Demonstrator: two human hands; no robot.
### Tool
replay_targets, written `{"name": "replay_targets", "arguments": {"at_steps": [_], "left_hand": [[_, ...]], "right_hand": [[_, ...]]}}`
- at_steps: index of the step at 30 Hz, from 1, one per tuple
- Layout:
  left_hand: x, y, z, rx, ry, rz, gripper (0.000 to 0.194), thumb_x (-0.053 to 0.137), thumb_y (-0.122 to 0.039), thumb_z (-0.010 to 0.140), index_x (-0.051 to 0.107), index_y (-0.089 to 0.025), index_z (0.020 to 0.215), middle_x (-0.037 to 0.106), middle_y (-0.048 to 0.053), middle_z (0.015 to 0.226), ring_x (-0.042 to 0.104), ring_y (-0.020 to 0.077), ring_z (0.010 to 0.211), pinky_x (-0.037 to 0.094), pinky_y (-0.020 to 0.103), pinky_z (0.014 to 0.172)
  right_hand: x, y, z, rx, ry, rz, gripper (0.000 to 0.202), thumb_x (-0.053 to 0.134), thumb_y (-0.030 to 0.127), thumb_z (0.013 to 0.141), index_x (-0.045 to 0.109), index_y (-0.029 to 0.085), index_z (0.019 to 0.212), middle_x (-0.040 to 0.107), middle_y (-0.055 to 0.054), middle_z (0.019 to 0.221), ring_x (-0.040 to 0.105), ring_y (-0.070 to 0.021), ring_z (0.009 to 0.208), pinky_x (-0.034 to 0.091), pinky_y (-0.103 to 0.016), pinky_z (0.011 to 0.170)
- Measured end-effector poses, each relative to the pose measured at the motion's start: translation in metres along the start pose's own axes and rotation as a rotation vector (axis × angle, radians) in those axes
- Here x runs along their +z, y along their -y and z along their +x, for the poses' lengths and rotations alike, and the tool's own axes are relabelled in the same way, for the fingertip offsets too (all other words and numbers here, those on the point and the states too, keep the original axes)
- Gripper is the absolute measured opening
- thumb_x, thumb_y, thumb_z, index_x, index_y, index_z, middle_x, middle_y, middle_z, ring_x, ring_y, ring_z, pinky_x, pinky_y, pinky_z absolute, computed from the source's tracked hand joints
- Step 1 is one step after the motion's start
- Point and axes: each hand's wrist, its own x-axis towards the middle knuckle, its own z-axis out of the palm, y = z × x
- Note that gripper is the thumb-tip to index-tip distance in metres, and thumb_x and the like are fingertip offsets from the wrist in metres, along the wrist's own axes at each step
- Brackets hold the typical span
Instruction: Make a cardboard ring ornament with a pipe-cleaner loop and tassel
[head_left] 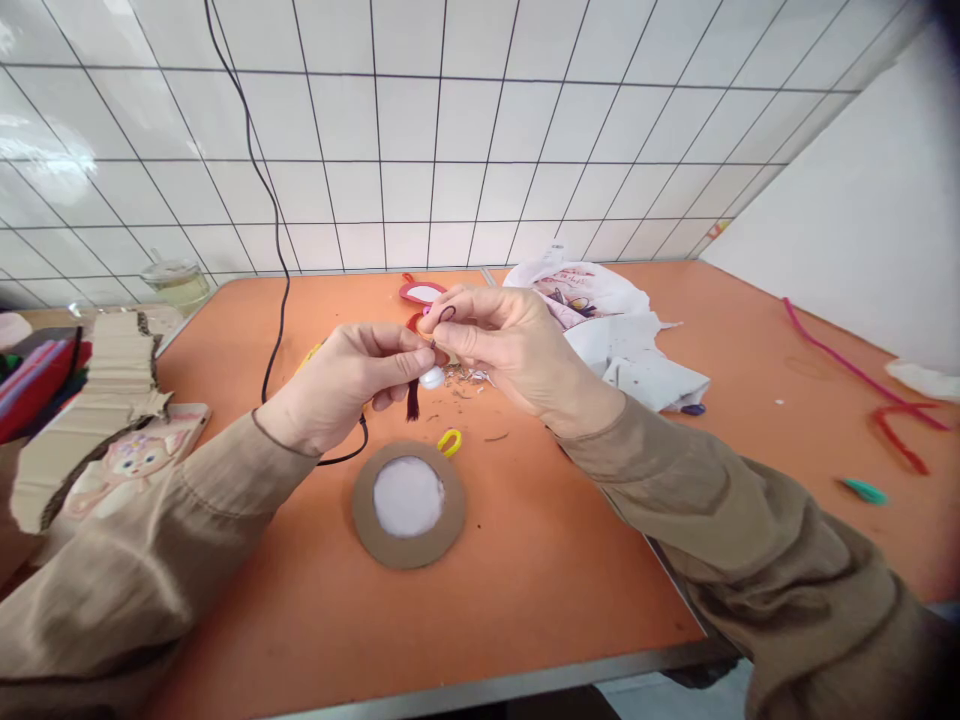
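Observation:
My left hand (360,375) is closed in a pinch at the top of a dark tassel (413,400), whose strands hang below the fingertips. Thumb and forefinger of my right hand (499,345) are pinched on the tassel's thin cord, and a small loop of it shows above them. The fingertips of both hands nearly meet over the table. Below them lies a round cardboard ring (365,510) with a white centre, and a yellow fuzzy loop (449,443) sticks out at its upper right. A small white rounded thing (433,378) shows just behind the tassel.
A red-rimmed oval piece (423,291) lies behind my hands, near scattered scraps (472,376). A white plastic bag (637,350) is at the back right. Red pipe cleaners (896,440) lie right; torn cardboard (90,400) lies left. A black cable (279,250) runs down the tiled wall.

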Motion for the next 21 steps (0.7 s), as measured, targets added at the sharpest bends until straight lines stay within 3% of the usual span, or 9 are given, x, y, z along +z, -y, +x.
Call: {"name": "replay_targets", "arguments": {"at_steps": [5,9,16,21], "left_hand": [[-0.0028,0.0039,0.0000,0.021,0.055,-0.032,0.018,0.068,-0.029,0.084,0.073,-0.015,0.073,0.065,0.003,0.067,0.049,0.0063,0.052,0.033,0.017,0.043],[-0.0014,0.0021,-0.0007,0.006,0.069,-0.038,0.016,0.070,-0.025,0.082,0.071,-0.015,0.069,0.066,0.002,0.067,0.048,0.0055,0.050,0.033,0.017,0.043],[0.0009,0.0003,-0.0020,0.024,0.086,0.026,0.014,0.067,-0.024,0.084,0.073,-0.015,0.074,0.068,0.003,0.072,0.050,0.0053,0.051,0.035,0.017,0.043],[0.0002,0.0026,-0.0020,0.072,0.044,0.022,0.015,0.066,-0.026,0.084,0.075,-0.016,0.077,0.065,0.001,0.065,0.046,0.0054,0.049,0.034,0.017,0.043]], "right_hand": [[0.0007,0.0031,-0.0025,0.004,0.039,-0.090,0.007,0.071,0.022,0.081,0.069,0.021,0.075,0.064,0.000,0.079,0.061,-0.0114,0.060,0.054,-0.030,0.057],[0.0007,0.0054,-0.0026,0.006,0.046,-0.086,0.009,0.073,0.022,0.080,0.069,0.023,0.072,0.065,-0.002,0.085,0.064,-0.0138,0.070,0.053,-0.029,0.059],[-0.0026,0.0008,0.0004,0.006,0.028,-0.012,0.006,0.069,0.024,0.081,0.070,0.020,0.075,0.061,0.003,0.065,0.051,-0.0076,0.053,0.044,-0.024,0.049],[-0.0002,0.0032,-0.0005,0.004,0.059,-0.019,0.009,0.070,0.020,0.080,0.071,0.023,0.072,0.065,0.000,0.073,0.058,-0.0107,0.060,0.048,-0.028,0.055]]}}
